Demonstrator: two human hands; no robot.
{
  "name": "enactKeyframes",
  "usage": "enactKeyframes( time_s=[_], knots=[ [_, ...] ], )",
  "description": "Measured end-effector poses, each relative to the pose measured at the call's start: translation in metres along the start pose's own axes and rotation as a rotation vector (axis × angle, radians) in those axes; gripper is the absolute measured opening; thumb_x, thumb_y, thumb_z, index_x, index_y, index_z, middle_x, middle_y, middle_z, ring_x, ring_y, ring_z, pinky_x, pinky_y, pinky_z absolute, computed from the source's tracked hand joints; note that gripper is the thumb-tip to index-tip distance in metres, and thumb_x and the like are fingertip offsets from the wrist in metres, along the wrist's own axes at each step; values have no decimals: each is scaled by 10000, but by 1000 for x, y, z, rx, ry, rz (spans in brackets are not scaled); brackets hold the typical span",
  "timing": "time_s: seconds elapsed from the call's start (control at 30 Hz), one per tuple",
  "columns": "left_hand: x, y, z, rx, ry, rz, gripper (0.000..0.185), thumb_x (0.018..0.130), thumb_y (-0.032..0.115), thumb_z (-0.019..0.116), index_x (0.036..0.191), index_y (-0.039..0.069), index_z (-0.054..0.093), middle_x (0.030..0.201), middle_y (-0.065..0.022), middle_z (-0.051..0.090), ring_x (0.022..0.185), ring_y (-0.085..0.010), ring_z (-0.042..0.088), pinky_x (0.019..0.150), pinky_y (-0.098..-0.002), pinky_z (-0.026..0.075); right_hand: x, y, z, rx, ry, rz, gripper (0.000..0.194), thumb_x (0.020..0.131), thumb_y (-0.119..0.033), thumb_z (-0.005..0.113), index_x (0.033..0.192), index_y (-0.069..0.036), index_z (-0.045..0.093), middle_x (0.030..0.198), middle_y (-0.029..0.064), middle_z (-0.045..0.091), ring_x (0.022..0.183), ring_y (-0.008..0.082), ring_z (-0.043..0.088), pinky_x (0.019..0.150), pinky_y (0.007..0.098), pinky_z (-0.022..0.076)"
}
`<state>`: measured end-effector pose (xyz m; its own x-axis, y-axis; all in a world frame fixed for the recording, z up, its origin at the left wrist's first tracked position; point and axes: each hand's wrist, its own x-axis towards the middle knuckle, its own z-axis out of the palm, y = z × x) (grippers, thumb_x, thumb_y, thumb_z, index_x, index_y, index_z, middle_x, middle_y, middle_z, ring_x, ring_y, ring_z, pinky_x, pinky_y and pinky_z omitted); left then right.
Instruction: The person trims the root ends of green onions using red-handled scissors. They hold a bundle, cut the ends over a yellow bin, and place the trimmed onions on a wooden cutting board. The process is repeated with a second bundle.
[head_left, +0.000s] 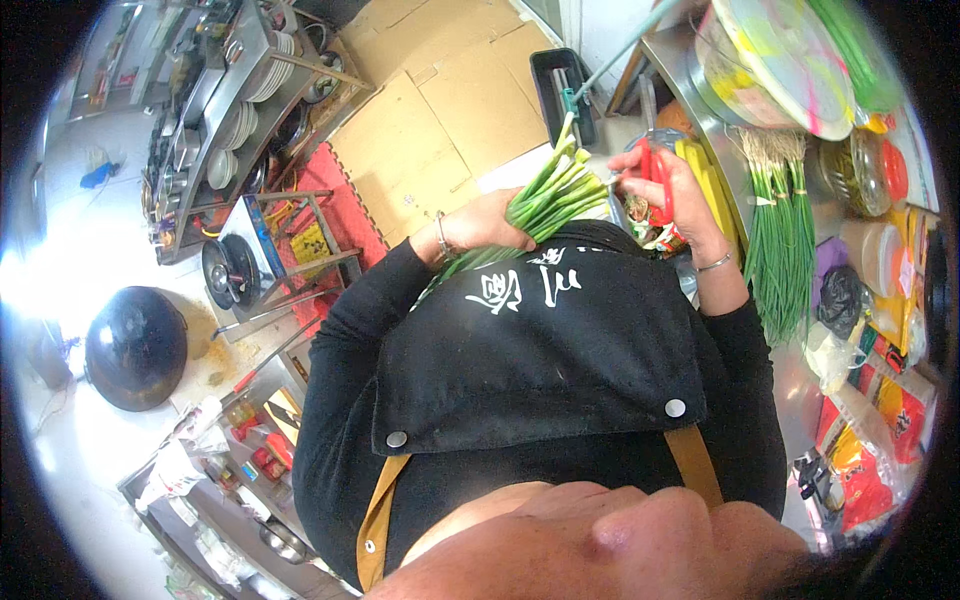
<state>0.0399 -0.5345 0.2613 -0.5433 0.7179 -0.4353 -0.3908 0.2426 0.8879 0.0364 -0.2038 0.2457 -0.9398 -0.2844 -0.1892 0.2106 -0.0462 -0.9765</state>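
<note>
My left hand (491, 221) is closed around a bunch of green onions (559, 196), whose pale cut-looking ends point up and to the right while the green leaves trail over my black apron. Just right of those ends, my right hand (679, 180) holds red-handled scissors (657, 180); the blades are hard to make out. Below the scissors is a bag or bin with scraps (637, 214), partly hidden. On the metal table to the right lie tied bundles of green onions (780, 247) with their roots on.
A large wrapped tub (780, 67) stands at the upper right, above jars and bags. A black dustpan (551, 82) is on the floor by cardboard sheets (442, 112). Shelves of plates (240, 124), a stool (307, 232) and a wok (136, 349) are at left.
</note>
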Motion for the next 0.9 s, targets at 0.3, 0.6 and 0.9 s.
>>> enactKeyframes(
  time_s=[0.3,0.6,0.9],
  knots=[
    [-118,-74,-51,-413,104,-21,739,771,-12,808,1457,12,534,1335,-73,655,1230,-171,578,1086,-311,438,64,-17,106,-306,167,-36,136,896,-39,761,1010,-51,689,942,-5,703,868,78,638,832,259,524],
    [-224,-137,-83,-607,179,105,652,772,86,812,1375,9,576,1217,-75,672,1115,-173,607,1015,-310,464,98,-10,281,-315,-207,-166,193,869,-128,801,960,-38,656,894,9,681,835,95,621,773,271,508],
    [-342,-193,-103,-838,474,449,699,746,120,816,1380,-6,550,1027,-95,668,955,-214,645,1041,-387,469,131,4,375,-1036,-187,-302,327,930,-336,747,1073,-50,680,877,119,745,792,302,712,726,393,548]
  ],
)
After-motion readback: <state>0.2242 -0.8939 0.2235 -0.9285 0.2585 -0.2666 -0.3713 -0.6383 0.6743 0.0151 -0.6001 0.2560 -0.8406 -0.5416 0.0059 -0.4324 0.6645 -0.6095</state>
